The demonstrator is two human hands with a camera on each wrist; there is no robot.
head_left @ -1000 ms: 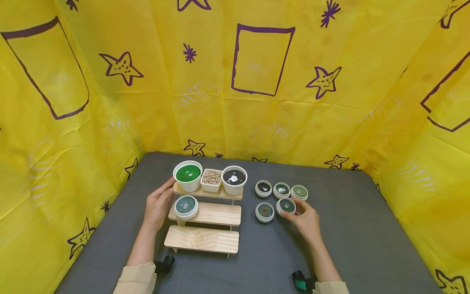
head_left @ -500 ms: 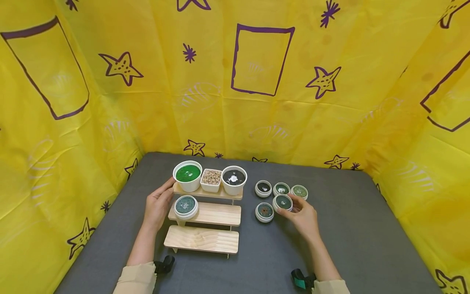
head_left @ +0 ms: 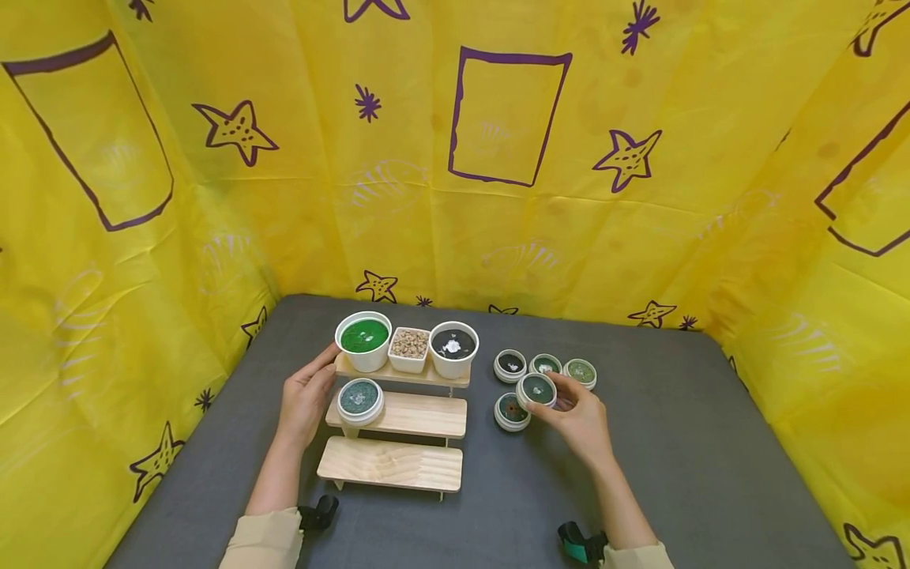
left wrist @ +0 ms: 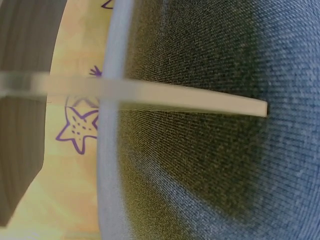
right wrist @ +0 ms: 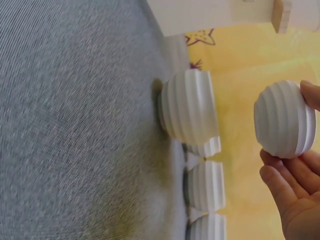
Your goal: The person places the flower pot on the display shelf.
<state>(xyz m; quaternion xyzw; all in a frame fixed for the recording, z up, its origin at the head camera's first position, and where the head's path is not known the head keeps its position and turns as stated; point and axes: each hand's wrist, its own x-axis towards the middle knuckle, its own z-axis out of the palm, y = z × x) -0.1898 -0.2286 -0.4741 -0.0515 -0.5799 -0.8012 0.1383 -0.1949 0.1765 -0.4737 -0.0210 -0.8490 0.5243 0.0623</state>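
My right hand (head_left: 584,419) pinches a small white ribbed bowl (head_left: 536,391) with a dark green inside, thumb on one side and fingers on the other. In the right wrist view this ribbed bowl (right wrist: 285,120) is raised off the table. A similar bowl (head_left: 510,412) with a brownish centre stands just below it. At the left, my left hand (head_left: 306,399) holds the end of the top step of a three-tier wooden stand (head_left: 423,415), beside a green-filled white bowl (head_left: 364,340). One dark-teal bowl (head_left: 359,399) sits on the middle step.
A square dish (head_left: 408,348) of brown bits and a dark-filled white bowl (head_left: 453,348) share the top step. Behind the held bowl stand three small bowls: a dark one (head_left: 509,363), a green one (head_left: 546,363) and a lighter green one (head_left: 580,371). Yellow cloth (head_left: 490,221) surrounds the grey table (head_left: 682,442).
My right hand has lifted the small ribbed bowl and moved it leftward, so it overlaps the neighbouring bowls in the head view. The left hand and the stand stay put.
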